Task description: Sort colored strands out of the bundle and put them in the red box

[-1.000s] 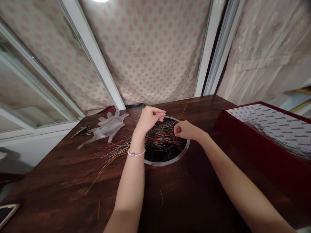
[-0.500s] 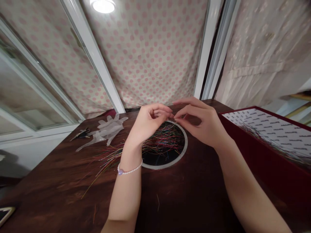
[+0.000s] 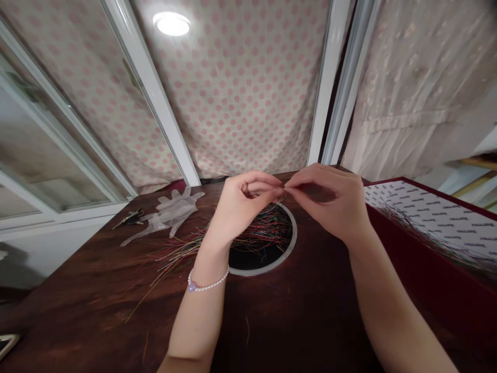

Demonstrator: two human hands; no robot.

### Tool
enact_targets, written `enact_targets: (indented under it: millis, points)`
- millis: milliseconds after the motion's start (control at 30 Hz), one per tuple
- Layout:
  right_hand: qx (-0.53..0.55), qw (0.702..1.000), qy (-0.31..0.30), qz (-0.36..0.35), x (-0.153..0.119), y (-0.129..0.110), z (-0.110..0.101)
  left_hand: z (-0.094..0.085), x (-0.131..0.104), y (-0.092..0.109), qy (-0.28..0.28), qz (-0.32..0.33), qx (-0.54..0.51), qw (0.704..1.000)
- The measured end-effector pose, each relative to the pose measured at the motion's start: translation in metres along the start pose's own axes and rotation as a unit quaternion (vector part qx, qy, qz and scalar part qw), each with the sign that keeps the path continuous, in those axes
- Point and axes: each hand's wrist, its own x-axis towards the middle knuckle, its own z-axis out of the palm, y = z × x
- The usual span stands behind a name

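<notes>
Over the far part of a round black dish (image 3: 248, 261) with a pale rim, my left hand (image 3: 244, 199) is closed in a pinch. Strands of thin wire (image 3: 280, 200) show just below its fingertips. My right hand (image 3: 334, 199) pinches at the same spot, thumb against forefinger, its tips almost touching the left ones. How much wire lies between the fingers is too small to make out. Beneath my hands, a loose bundle of thin coloured wires (image 3: 267, 231) lies across the dish, and its ends spread onto the table past my left wrist.
A crumpled clear plastic glove (image 3: 176, 207) and some keys (image 3: 131, 218) lie at the table's far left. On the right stands a dark red box (image 3: 407, 254) with a white printed lining and more wires (image 3: 430, 228) inside. Stray wire bits (image 3: 247, 330) lie near the front.
My right fingers have closed from a more spread pose into a tighter pinch, and the two hands' fingertips have come together. The view has shifted slightly.
</notes>
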Motion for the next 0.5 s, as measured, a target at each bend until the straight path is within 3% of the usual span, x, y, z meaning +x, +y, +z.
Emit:
enact_targets:
  millis: [333,500]
  points:
    - [0.058,0.994,0.082,0.041,-0.0013,0.0004,0.0009,0.0022,0.0013,0.0002,-0.035,-0.019,-0.003,0.999]
    - [0.06,0.997,0.052,0.021,-0.0006,-0.0004,-0.0008,-0.0008,0.0005,0.007,-0.047,-0.028,0.004,0.999]
